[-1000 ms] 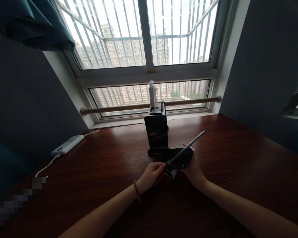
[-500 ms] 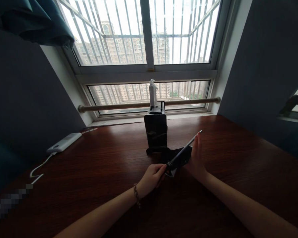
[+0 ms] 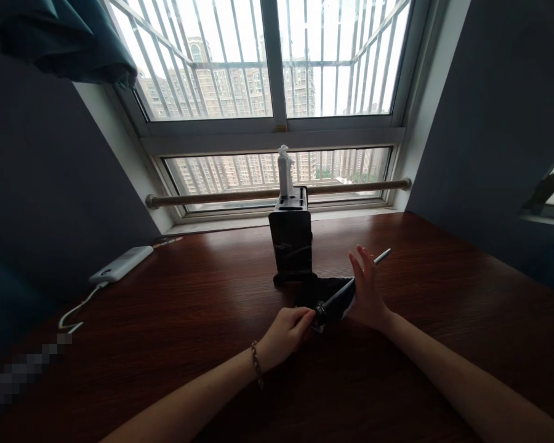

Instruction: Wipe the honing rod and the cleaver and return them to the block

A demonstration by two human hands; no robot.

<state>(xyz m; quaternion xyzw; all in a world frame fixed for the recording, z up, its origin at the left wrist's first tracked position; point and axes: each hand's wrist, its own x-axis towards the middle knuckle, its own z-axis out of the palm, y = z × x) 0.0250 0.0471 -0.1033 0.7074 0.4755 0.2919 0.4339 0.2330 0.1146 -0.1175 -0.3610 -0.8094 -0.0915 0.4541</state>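
My left hand (image 3: 289, 329), with a bracelet at its wrist, is closed in a pinch on the black end of a slim silver rod (image 3: 339, 295). The rod slants up to the right, and its bare tip stands out beyond my right hand (image 3: 367, 295). That hand is open, its fingers raised and spread, and it hides part of the rod; whether it touches the rod I cannot tell. Under the rod lies a dark, crumpled-looking black piece (image 3: 330, 288), with a small pale bit near my left fingers. Its exact kind is too dark to make out.
Just beyond my hands stands a black box-like holder (image 3: 292, 243) with white tissue (image 3: 284, 172) sticking up from its top. A white power bank (image 3: 122, 264) with a cable lies at the left of the brown wooden table (image 3: 203, 283). A barred window and a rail (image 3: 221, 198) are behind.
The rod has shifted right and tilted lower, with its tip farther out. My right fingers have spread apart from their upright, joined pose. My left hand has moved slightly right, still pinching.
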